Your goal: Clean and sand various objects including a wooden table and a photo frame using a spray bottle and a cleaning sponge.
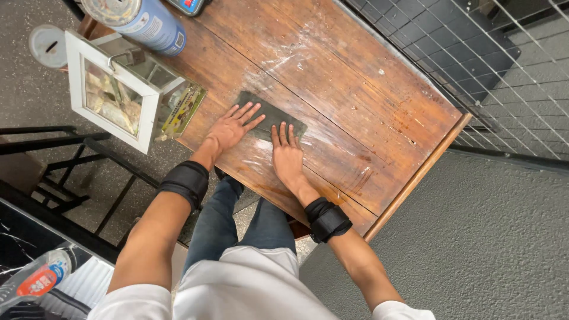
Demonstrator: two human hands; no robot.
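A dark grey cloth lies flat on a worn wooden table. My left hand presses on the cloth's near left part, fingers spread. My right hand rests flat on its near right edge, fingers together and pointing away from me. Both wrists wear black bands. Wet or whitish streaks mark the wood around the cloth.
A white-framed glass lantern box stands at the table's left corner, with a blue spray can behind it. A wire grid fence runs along the table's far right side. Black metal frames sit on the floor at left.
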